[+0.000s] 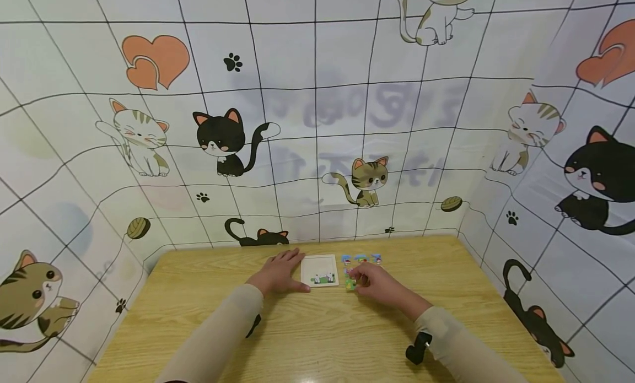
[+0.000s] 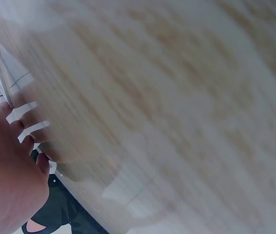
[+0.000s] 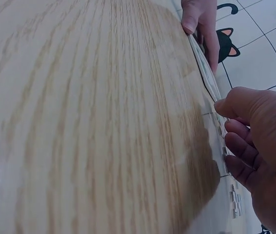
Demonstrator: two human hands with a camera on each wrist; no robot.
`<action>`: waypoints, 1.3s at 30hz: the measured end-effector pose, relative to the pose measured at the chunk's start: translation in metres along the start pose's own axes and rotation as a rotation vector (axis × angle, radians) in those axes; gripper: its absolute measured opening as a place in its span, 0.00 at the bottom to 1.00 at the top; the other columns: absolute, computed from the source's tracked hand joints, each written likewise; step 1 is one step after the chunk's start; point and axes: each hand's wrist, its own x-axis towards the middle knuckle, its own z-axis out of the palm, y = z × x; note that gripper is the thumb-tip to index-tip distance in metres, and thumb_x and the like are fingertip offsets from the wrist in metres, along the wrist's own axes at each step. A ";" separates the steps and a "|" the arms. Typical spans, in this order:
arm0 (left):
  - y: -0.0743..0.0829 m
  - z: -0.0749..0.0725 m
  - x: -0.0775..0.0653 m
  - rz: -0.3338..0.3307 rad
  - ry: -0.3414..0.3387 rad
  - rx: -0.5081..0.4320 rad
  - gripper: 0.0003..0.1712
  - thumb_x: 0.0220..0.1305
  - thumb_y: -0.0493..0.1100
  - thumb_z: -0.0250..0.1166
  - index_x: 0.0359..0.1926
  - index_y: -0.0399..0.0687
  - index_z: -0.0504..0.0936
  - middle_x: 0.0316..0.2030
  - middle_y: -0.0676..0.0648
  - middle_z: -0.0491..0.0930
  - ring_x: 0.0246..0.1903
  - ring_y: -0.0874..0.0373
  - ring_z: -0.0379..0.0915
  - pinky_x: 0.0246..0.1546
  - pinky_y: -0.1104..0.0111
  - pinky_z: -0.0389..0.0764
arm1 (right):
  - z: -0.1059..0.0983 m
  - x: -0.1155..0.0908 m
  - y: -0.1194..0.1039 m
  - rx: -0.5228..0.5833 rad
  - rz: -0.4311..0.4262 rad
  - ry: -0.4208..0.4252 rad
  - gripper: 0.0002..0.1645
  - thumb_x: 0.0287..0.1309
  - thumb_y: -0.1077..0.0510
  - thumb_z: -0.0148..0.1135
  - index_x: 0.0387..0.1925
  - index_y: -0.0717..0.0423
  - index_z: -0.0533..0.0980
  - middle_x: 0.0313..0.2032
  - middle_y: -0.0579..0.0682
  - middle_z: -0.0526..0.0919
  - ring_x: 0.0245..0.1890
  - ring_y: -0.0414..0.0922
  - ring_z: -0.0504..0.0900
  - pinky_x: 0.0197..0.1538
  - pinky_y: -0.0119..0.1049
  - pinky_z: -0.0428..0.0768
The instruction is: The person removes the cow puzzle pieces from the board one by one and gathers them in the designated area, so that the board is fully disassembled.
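A square, pale-framed puzzle board (image 1: 319, 262) lies on the table with a small green-and-white picture along its lower part. My left hand (image 1: 280, 273) rests at the board's left side, fingers spread and thumb by its lower left corner. To the right of the board, small colourful puzzle pieces (image 1: 360, 258) lie in rows. Over these pieces is my right hand (image 1: 377, 284), its fingers bent down among them. In the right wrist view the thumb (image 3: 233, 103) and bent fingers of that hand are close to the pieces; whether a piece is between them is hidden.
The light wooden table (image 1: 317, 333) reaches back to a cloth wall (image 1: 297, 107) printed with cats and grid lines. Similar cloth stands on the left and right. A black device (image 1: 418, 348) is strapped at the right wrist.
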 end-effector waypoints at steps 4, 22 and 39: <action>-0.002 0.002 0.002 0.004 -0.003 0.003 0.67 0.64 0.80 0.71 0.90 0.52 0.57 0.88 0.42 0.52 0.85 0.35 0.49 0.80 0.33 0.57 | 0.002 0.000 0.003 -0.007 0.014 0.003 0.20 0.69 0.68 0.74 0.60 0.66 0.83 0.47 0.52 0.84 0.41 0.42 0.78 0.45 0.36 0.80; 0.000 -0.001 0.000 0.009 -0.014 -0.021 0.67 0.64 0.80 0.71 0.90 0.53 0.56 0.89 0.42 0.49 0.86 0.36 0.46 0.81 0.33 0.54 | 0.002 0.000 0.000 0.028 0.089 -0.042 0.19 0.72 0.67 0.71 0.61 0.66 0.82 0.48 0.53 0.82 0.44 0.46 0.76 0.46 0.36 0.79; -0.002 0.000 0.001 0.013 -0.019 -0.028 0.66 0.65 0.79 0.71 0.90 0.54 0.55 0.89 0.42 0.49 0.86 0.35 0.46 0.81 0.34 0.55 | 0.000 0.000 -0.003 0.043 0.103 -0.055 0.17 0.72 0.68 0.71 0.59 0.66 0.81 0.50 0.54 0.81 0.46 0.47 0.76 0.47 0.38 0.80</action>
